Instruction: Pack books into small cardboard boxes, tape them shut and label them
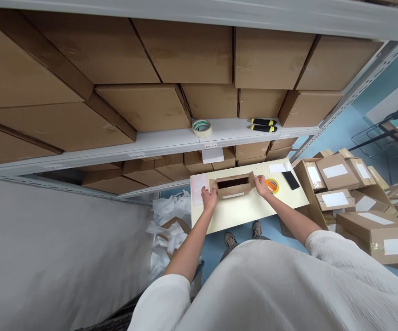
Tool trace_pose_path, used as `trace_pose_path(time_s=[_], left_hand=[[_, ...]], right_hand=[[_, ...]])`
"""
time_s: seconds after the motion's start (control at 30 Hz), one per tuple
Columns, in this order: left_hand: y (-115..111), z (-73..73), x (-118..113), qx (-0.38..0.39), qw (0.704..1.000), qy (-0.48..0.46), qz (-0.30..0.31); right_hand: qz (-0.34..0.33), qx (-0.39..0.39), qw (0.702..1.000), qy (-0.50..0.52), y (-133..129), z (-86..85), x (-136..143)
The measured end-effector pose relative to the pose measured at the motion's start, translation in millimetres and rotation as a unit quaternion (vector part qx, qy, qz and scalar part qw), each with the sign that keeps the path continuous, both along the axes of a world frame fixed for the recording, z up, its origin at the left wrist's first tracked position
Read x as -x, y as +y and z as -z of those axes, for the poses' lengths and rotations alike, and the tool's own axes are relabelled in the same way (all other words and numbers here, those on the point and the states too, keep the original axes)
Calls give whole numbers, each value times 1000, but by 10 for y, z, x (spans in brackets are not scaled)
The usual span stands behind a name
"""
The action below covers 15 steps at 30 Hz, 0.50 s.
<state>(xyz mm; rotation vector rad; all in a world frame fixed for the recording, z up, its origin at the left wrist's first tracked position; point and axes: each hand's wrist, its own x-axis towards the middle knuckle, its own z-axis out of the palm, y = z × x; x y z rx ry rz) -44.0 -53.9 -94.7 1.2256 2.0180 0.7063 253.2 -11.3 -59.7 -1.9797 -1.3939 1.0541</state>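
A small brown cardboard box [233, 192] with its top open and a white label on its near side stands on the pale yellow table [229, 216]. My left hand [209, 197] grips the box at its left end flap. At the right end, my right hand [261, 185] pinches the other flap. The inside of the box is dark, and its contents cannot be made out. Just right of my right hand lies an orange and yellow tape roll [273, 185].
A black phone [290, 180] and papers [198, 188] lie on the table. Shelves behind hold cartons, a masking tape roll [202, 128] and two cutters [262, 125]. Labelled boxes [335, 171] are piled right; white plastic bags [173, 209] lie at left on the floor.
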Motion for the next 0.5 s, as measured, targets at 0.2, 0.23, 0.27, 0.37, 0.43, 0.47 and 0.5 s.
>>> trace_pose_path(time_s=[0.2,0.23,0.27,0.37,0.43,0.47,0.5], left_hand=[[61,-324,-56,-101,982,87,134],[81,-345,-78,-93,979,87,162],[98,-351,-97,-82,977,87,177],[120,-310,-115,-53,977,88,185],[114,-264,-94,-46,980,80,178],[108,-242,-78,-44,981,72,175],[100,-221,-62,-42,982,62,172]], right_hand=[[-196,-172,957,-128,17,-355,108],[-237,-170,947,-133,30,-400,140],[-269,-163,939,-137,43,-434,169],[-315,-128,928,-153,81,-480,228],[-319,-106,928,-163,102,-484,236],[-320,-97,928,-165,110,-484,233],[-320,-91,928,-167,117,-485,226]])
